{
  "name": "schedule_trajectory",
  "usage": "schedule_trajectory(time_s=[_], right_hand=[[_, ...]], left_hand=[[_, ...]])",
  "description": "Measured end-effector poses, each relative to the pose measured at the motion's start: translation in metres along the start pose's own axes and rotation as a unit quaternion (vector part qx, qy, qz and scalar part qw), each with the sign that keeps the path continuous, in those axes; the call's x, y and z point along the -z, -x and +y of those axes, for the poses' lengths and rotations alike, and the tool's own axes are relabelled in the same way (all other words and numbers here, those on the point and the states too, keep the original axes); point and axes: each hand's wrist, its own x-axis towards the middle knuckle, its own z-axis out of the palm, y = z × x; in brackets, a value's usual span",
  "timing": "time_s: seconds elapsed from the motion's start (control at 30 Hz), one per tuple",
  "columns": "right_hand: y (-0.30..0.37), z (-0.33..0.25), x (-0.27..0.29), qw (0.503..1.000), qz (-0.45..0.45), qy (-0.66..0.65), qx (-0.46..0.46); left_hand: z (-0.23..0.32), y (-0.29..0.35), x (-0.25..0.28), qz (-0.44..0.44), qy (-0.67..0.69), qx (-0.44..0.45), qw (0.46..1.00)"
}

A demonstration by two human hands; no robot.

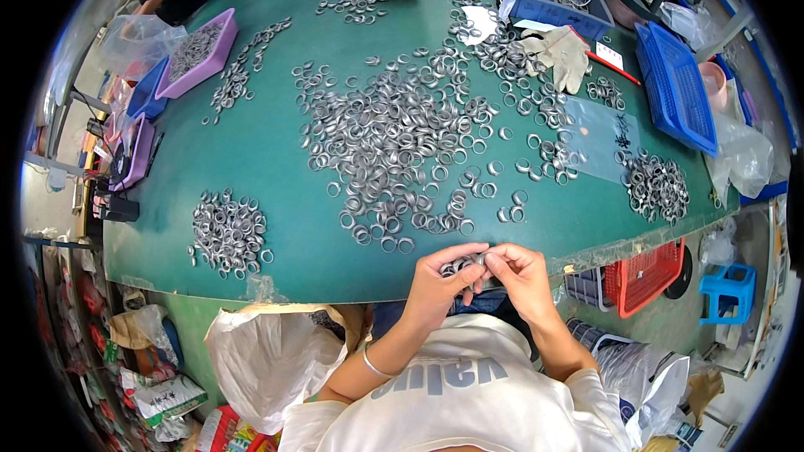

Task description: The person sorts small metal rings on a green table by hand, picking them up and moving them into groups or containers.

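Observation:
My left hand (437, 283) is cupped around several grey metal rings (459, 265) just off the table's front edge. My right hand (517, 274) meets it, thumb and fingers pinched at a ring beside the left fingertips. Part of what the fingers hold is hidden. Beyond the hands, a big loose heap of metal rings (389, 138) spreads over the green table (327, 272). A smaller pile of rings (228, 233) lies at the left front, and another ring pile (657, 189) at the right front.
A pink tray (224, 33) of rings stands far left, a blue bin (557, 7) of rings far right. Near that bin lie a work glove (559, 57), a red pen (615, 68) and a clear bag (596, 138). Blue baskets (674, 88) sit at the right edge.

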Motion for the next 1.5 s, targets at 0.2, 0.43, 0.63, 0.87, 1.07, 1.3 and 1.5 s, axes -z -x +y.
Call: schedule_trajectory(time_s=[0.2,0.43,0.63,0.87,1.07,1.3,1.5], right_hand=[[-0.006,-0.011,0.003,0.968,0.07,0.227,0.08],[-0.048,-0.026,0.052,0.72,0.168,0.597,0.311],[-0.04,-0.009,0.056,0.932,0.208,0.263,0.139],[0.003,-0.009,0.012,0.999,0.036,0.029,-0.002],[-0.018,-0.024,0.023,0.838,0.224,0.434,0.245],[-0.034,-0.007,0.039,0.787,0.203,0.519,0.266],[-0.025,-0.009,0.033,0.92,0.227,0.26,0.187]], left_hand=[[0.002,-0.001,0.001,0.01,0.067,0.056,0.996],[0.003,-0.001,0.005,0.01,0.147,0.094,0.985],[-0.003,-0.002,0.011,-0.013,0.108,0.094,0.99],[-0.001,-0.002,-0.007,0.0,-0.009,-0.01,1.0],[0.003,-0.002,-0.003,0.004,0.065,0.056,0.996],[0.0,-0.001,0.003,-0.03,0.094,0.066,0.993],[-0.007,-0.008,0.007,-0.053,0.184,0.065,0.979]])
